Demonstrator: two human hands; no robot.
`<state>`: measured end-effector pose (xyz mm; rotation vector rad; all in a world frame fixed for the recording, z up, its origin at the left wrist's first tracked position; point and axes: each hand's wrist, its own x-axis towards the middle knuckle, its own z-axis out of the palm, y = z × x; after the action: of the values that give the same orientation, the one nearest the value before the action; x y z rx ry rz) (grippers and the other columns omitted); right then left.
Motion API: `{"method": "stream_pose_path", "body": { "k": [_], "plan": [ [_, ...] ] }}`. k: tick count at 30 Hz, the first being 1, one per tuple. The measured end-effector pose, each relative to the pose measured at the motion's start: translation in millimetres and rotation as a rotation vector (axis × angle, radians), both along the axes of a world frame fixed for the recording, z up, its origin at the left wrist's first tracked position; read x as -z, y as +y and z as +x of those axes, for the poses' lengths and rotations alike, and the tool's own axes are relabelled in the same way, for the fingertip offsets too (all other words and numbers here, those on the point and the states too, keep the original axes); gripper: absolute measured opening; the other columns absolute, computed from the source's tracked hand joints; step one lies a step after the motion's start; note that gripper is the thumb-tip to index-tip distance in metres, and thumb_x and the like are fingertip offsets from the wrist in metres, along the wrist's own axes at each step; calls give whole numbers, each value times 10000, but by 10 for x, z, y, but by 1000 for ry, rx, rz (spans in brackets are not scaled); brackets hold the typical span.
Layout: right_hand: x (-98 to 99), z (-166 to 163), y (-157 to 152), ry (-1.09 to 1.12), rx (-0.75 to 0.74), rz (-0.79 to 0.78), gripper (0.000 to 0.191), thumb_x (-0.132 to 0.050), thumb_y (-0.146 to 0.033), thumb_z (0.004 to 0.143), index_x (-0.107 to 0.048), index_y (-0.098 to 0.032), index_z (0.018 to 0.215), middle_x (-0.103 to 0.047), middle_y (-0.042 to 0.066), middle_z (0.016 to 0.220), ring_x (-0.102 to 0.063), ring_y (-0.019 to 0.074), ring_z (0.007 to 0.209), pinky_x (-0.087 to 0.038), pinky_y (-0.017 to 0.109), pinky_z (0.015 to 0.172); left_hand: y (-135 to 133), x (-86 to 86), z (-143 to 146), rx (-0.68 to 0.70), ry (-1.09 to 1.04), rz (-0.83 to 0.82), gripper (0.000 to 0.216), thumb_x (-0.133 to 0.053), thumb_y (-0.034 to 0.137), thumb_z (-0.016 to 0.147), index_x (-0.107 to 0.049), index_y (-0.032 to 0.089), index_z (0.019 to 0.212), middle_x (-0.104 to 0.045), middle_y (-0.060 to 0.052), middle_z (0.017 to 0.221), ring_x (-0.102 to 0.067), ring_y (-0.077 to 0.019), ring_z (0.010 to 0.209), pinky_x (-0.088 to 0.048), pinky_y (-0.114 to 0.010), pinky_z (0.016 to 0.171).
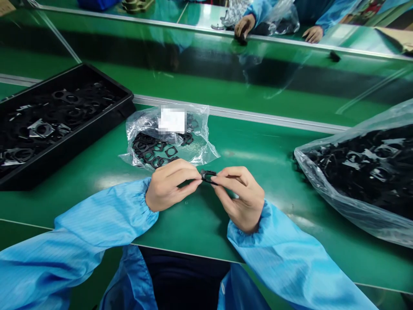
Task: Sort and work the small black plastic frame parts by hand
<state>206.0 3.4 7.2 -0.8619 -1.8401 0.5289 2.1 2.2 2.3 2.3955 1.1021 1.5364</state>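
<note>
A small black ring-shaped part (209, 175) is held above the green table, between both hands. My left hand (172, 183) pinches its left end between thumb and fingers. At the opposite end, my right hand (240, 193) grips the part with thumb and fingertips. Just behind my left hand lies a clear plastic bag (200, 150) with several black flat ring parts (171, 151) in it. The fingertips cover both ends of the held part, so its full outline is hidden.
On the left stands a black tray (106, 125) full of black parts. A large clear bag (348, 215) of similar black parts lies at the right. A low green divider (200, 86) runs behind; beyond it are a co-worker's hands (245, 26).
</note>
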Motion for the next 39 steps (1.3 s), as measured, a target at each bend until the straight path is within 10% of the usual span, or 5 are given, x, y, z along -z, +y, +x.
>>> {"method": "stream_pose_path", "body": {
  "k": [7,18,26,31,39],
  "plan": [
    [-26,-22,3,61,-25,-140,162,-754,-118,866,-814,-243,949,-726,50,876,-697,160,765,-613,291,702,-44,-23,26,5,-51,-88,87,-684,121,892,-663,204,881,-715,-18,808,-688,-150,767,-572,-275,750],
    [1,-91,83,527,-132,-881,373,-961,-454,629,-752,-194,797,-666,-25,633,-697,142,590,-584,260,613,68,29,-7,209,-482,-905,251,-749,390,878,-697,148,841,-687,-16,740,-653,-124,679,-554,-215,645],
    [26,-62,41,241,-29,-424,20,-804,-211,842,-792,-225,848,-683,33,830,-680,162,768,-598,299,697,58,7,12,205,-600,-948,337,-836,439,794,-741,150,939,-718,-45,873,-692,-141,783,-589,-231,733],
    [54,-17,5,37,10,-62,207,-703,-71,879,-793,-245,945,-657,63,996,-679,162,833,-608,312,726,61,-1,7,223,-686,-1067,423,-771,535,843,-725,138,982,-732,-47,816,-706,-134,684,-604,-241,678],
    [-14,-51,7,116,2,-184,253,-644,-83,919,-731,-227,1107,-688,70,993,-689,168,864,-619,300,761,62,-23,64,170,-751,-1031,259,-890,294,716,-741,135,856,-753,-19,712,-725,-117,628,-613,-194,648]
  ]
}}
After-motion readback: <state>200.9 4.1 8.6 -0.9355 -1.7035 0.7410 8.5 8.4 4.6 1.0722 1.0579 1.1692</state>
